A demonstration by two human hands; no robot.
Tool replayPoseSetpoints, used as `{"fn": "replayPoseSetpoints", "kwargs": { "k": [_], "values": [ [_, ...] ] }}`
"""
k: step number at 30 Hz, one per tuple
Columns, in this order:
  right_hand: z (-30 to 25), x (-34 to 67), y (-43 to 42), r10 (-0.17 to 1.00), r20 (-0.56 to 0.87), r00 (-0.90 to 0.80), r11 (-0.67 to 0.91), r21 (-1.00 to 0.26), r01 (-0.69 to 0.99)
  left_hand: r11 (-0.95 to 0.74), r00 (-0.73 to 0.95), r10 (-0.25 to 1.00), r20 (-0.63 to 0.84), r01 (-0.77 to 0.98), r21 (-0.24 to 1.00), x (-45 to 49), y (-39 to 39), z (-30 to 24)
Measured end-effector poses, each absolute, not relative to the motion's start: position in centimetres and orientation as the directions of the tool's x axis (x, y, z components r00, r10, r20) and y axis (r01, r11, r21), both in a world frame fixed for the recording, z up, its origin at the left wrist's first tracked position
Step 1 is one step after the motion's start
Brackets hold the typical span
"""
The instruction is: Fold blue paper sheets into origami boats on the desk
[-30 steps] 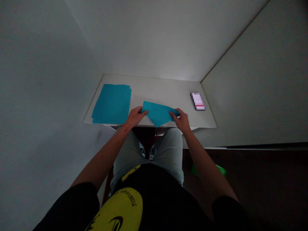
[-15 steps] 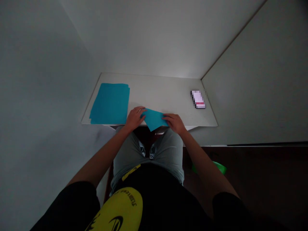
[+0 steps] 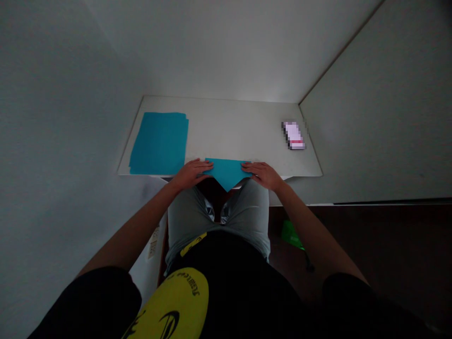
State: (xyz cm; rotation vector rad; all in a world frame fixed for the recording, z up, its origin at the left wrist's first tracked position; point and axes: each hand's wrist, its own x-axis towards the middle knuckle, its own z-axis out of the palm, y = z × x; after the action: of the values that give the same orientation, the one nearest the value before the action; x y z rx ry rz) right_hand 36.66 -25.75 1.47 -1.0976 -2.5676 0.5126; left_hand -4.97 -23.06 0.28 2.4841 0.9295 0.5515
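A folded teal paper [image 3: 226, 170] lies at the desk's near edge, its straight edge away from me and its point hanging over the edge toward my lap. My left hand [image 3: 192, 174] lies flat on its left corner, and my right hand [image 3: 264, 175] presses on its right corner. To the left of my left hand is a stack of teal paper sheets [image 3: 158, 143], lying flat on the white desk [image 3: 229, 122] and not touched by either hand.
A pixelated smartphone [image 3: 293, 135] lies at the desk's right end. Walls [image 3: 229, 47] enclose the desk on three sides. My grey shorts [image 3: 215, 216] are just below its near edge, and a green object [image 3: 291, 234] lies on the dark floor below.
The paper has gone from a loose, raised shape to a flat, wide triangle. My hands have spread apart to its two corners and lie flat on it.
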Motion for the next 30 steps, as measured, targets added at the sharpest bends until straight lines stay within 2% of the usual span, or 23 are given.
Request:
{"fn": "replayPoseSetpoints", "kwargs": {
  "k": [11,16,20,25,30],
  "values": [
    [2.4,36.7,-24.8,0.706,0.141,-0.694,0.649,-0.521,0.554,-0.667,0.723,0.662,0.198,0.448,0.596,-4.5,-20.8,1.8],
    [2.5,36.5,-24.5,0.732,0.180,-0.657,0.629,-0.550,0.550,-0.608,0.686,0.717,0.126,0.527,0.594,-3.3,-20.0,2.2],
    [2.6,36.0,-23.8,0.751,0.141,-0.645,0.597,-0.562,0.572,-0.551,0.640,0.764,0.079,0.585,0.595,-2.3,-19.6,2.3],
    [1.9,35.7,-22.6,0.799,0.126,-0.588,0.554,-0.534,0.639,-0.419,0.480,0.876,0.054,0.700,0.578,-2.3,-19.3,1.8],
    [0.6,36.2,-21.3,0.859,0.088,-0.504,0.472,-0.518,0.713,-0.349,0.429,0.903,-0.008,0.743,0.571,-2.4,-19.1,1.8]
  ]
}}
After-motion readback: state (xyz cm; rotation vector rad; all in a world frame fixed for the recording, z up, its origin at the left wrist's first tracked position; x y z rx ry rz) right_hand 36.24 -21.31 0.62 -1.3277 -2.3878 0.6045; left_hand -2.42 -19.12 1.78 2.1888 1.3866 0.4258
